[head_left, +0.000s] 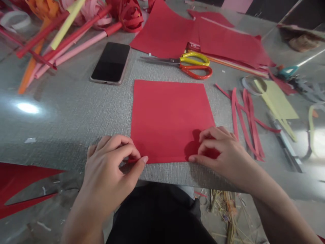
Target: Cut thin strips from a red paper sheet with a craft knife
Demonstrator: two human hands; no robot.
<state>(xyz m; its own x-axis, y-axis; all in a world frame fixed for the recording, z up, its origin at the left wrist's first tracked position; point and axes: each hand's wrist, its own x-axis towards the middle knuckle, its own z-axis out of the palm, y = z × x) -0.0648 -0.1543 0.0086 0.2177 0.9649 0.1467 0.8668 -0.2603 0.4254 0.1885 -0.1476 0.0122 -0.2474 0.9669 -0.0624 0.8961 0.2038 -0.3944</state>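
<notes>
A red sheet of paper (170, 115) lies flat on the grey textured table in front of me. A narrow strip along its near edge looks folded over. My left hand (114, 162) is at the near left corner, with thumb and curled fingers pinching that edge. At the near right part of the same edge, my right hand (218, 149) pinches the paper between thumb and bent fingers. Past the far edge of the sheet lie scissors (194, 64) with one yellow and one orange handle loop.
A phone (111, 62) lies left of the scissors. Paper flowers on rolled stems (83, 37) fill the far left. More red sheets (228, 42) are stacked at the back. Red strips (250, 122), a yellow paper piece (283, 100) and a cutter knife (289, 149) lie to the right.
</notes>
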